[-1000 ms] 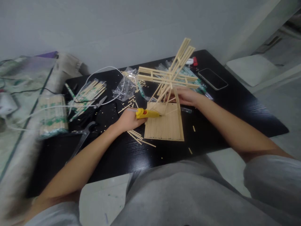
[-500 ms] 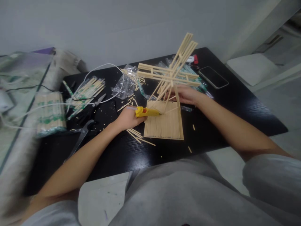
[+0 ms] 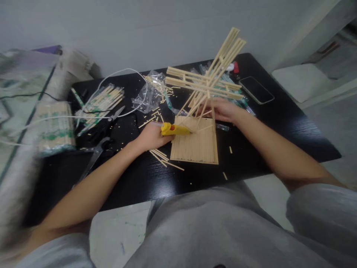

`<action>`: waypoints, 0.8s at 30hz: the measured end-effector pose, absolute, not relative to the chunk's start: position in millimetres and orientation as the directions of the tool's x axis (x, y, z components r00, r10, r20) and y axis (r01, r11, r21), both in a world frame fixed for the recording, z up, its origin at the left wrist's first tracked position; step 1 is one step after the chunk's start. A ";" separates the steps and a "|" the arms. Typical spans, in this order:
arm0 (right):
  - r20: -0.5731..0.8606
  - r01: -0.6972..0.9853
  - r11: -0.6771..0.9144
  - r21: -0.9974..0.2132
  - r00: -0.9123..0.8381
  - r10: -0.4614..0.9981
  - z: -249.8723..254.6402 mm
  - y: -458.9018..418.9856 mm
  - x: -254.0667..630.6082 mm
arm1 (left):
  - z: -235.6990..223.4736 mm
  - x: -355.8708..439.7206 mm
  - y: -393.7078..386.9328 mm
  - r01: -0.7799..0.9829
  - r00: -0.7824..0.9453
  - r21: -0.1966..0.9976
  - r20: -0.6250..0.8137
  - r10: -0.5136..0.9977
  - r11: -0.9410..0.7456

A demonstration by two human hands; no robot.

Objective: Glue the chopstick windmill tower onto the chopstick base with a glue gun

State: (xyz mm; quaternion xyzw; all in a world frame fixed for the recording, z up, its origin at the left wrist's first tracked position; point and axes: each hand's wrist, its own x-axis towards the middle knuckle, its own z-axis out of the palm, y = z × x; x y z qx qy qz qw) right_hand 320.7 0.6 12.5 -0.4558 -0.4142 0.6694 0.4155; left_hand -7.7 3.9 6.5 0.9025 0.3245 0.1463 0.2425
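My left hand [image 3: 153, 137] is wrapped round a yellow glue gun [image 3: 175, 129]. Its nozzle points right, over a flat square base of pale wooden sticks [image 3: 192, 149]. On the base's far part stands a stick windmill model [image 3: 206, 87], with slanted legs and crossed ladder-like blades leaning up to the right. Behind the legs, my right hand [image 3: 220, 109] is closed at the model's lower part, its fingertips partly hidden by sticks. Whether the nozzle touches the base I cannot tell.
Scissors [image 3: 111, 121] and a plier-like tool [image 3: 96, 156] lie left. Beyond are packs of wrapped chopsticks [image 3: 55, 128], a white cable [image 3: 111, 82] and a crumpled plastic bag [image 3: 150, 93]. Loose sticks [image 3: 164, 158] lie near my left hand. A phone [image 3: 256, 90] rests at the right of the black table [image 3: 292, 137].
The windmill's blades appear a little higher and farther right in view. The view has shifted slightly. My left hand keeps the glue gun over the base, and my right hand stays at the legs.
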 end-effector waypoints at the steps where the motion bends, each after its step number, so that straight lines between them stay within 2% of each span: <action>1: -0.262 -0.184 -0.308 -0.933 -0.239 0.935 12.3 0.7 320.6 | 6.4 -7.9 4.0 0.508 0.749 0.540 0.108 0.654 -0.671; 7: -0.257 -0.176 -0.297 -0.939 -0.215 0.942 8.6 1.9 323.7 | 4.5 -8.1 4.0 0.482 0.752 0.577 0.114 0.649 -0.659; 24: -0.220 -0.179 -0.258 -0.949 -0.205 0.954 3.4 4.0 324.2 | 3.3 -7.8 3.7 0.495 0.753 0.568 0.097 0.651 -0.658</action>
